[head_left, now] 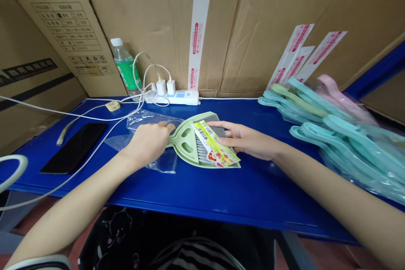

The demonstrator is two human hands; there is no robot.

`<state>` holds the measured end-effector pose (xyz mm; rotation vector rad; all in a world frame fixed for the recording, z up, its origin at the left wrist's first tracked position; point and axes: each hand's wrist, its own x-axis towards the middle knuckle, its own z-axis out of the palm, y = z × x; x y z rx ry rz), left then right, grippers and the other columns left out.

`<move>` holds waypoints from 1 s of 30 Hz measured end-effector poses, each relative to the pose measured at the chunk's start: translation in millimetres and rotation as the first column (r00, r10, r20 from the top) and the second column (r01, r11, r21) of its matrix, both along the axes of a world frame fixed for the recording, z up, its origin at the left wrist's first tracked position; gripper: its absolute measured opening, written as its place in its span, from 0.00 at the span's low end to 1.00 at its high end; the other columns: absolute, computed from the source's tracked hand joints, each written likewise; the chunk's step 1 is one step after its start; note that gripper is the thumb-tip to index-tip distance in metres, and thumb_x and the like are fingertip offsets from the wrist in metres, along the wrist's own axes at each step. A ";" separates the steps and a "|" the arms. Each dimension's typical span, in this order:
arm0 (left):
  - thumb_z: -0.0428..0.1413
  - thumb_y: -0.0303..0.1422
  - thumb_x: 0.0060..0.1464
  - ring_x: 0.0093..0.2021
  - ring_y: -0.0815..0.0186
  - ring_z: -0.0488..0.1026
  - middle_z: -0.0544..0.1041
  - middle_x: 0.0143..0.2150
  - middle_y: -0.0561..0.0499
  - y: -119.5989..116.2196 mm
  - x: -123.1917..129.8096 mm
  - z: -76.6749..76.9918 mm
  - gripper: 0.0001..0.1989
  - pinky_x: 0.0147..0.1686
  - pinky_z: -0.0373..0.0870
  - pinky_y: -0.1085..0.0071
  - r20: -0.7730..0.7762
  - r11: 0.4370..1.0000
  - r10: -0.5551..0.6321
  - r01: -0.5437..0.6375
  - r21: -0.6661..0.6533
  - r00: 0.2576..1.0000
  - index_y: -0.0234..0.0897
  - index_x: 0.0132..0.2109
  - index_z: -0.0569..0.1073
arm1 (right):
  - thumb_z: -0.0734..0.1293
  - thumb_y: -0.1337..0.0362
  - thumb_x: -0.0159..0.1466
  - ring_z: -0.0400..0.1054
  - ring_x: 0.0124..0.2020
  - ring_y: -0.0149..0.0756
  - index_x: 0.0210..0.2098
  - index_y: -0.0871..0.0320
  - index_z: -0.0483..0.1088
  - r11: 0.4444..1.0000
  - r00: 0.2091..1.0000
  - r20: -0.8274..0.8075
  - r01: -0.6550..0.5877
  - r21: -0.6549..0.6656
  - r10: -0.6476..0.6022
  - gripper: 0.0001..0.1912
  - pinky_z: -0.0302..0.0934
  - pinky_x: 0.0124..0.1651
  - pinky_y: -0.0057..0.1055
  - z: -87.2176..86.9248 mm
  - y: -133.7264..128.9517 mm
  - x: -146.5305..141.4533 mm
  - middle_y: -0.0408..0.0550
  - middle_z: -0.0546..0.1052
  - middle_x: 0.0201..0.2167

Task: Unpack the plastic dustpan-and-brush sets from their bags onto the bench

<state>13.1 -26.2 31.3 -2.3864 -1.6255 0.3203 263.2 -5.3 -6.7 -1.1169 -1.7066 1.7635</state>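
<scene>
A light green dustpan (pixel 182 156) lies on the blue table in front of me, with a matching hand brush (pixel 186 140) nested in it. Grey bristles show under a yellow-green printed card (pixel 218 147). My left hand (pixel 153 139) is closed round the handle end at the dustpan's left. My right hand (pixel 242 137) rests at the dustpan's right side, its fingers stretched out and touching the card. A clear plastic bag (pixel 166 162) lies crumpled beneath my left hand and beside the handle.
Several bagged turquoise, green and pink sets (pixel 341 130) are piled on the right. A black phone (pixel 74 147), white cables and a power strip (pixel 182 97) lie left and behind. A green-labelled bottle (pixel 126 69) stands against cardboard boxes (pixel 164 29) at the back.
</scene>
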 end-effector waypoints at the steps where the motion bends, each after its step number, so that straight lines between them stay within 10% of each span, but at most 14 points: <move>1: 0.44 0.23 0.60 0.40 0.55 0.79 0.78 0.45 0.45 0.3 -0.3 0.0 0.17 0.34 0.73 0.65 0.009 1.000 0.018 -0.018 0.014 1.000 0.36 0.52 0.70 | 0.70 0.60 0.61 0.70 0.32 0.30 0.66 0.54 0.53 1.000 1.000 -0.020 0.018 -0.019 -0.019 0.37 0.63 0.27 0.22 -1.1 0.4 -0.4 0.46 0.76 0.38; 13: 0.42 0.22 0.60 0.40 0.50 0.79 0.75 0.52 0.40 2.5 0.4 -1.6 0.23 0.38 0.75 0.56 0.050 0.992 0.119 -0.121 0.043 0.992 0.36 0.60 0.65 | 0.71 0.65 0.61 0.73 0.39 0.32 0.65 0.52 0.56 0.994 0.980 -0.166 0.109 -0.028 -0.113 0.35 0.67 0.36 0.24 -11.1 3.0 -1.5 0.45 0.78 0.40; 30: 0.43 0.23 0.59 0.40 0.57 0.78 0.77 0.46 0.41 3.6 -4.8 -6.6 0.21 0.41 0.74 0.60 0.443 0.990 -0.143 0.121 0.078 0.885 0.32 0.58 0.65 | 0.70 0.59 0.61 0.73 0.47 0.36 0.66 0.56 0.54 0.998 0.975 -0.218 -0.029 0.053 0.040 0.37 0.67 0.49 0.33 -17.9 -1.0 -8.1 0.52 0.76 0.50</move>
